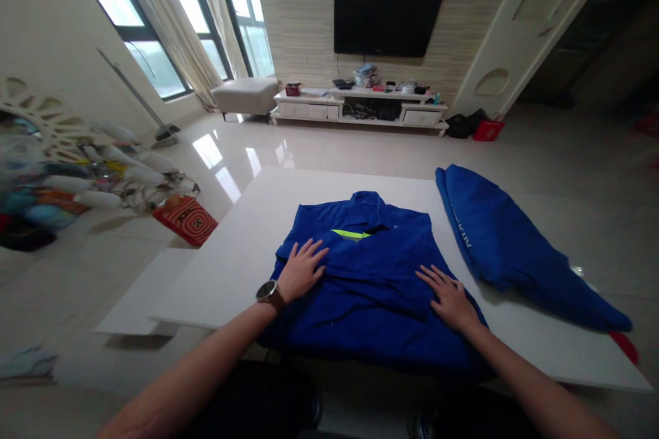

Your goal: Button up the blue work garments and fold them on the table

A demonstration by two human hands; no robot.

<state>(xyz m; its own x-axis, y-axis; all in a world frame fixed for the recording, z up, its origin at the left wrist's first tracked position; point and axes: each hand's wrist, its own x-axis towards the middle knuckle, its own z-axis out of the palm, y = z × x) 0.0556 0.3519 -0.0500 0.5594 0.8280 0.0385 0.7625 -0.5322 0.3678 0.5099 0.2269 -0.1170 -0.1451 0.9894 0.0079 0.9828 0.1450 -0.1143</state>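
Observation:
A blue shirt (pixel 381 257) with a collar and a yellow-green patch lies on the white table (pixel 241 219), its sleeves folded across the front and its lower part at the near edge. My left hand (pixel 303 270) rests flat on the left side of the shirt, fingers spread, with a watch on the wrist. On the right side of the shirt lies my right hand (pixel 452 302), its fingers apart and nothing held. A second blue garment (pixel 504 240) with white lettering is folded on the table's right side.
Left of the table, a red patterned bag (pixel 186 219) stands on the floor near a cluttered heap of items. Beyond the table are a low white TV cabinet (pixel 309 110), a pale bench (pixel 246 96) and a wall television (pixel 391 7).

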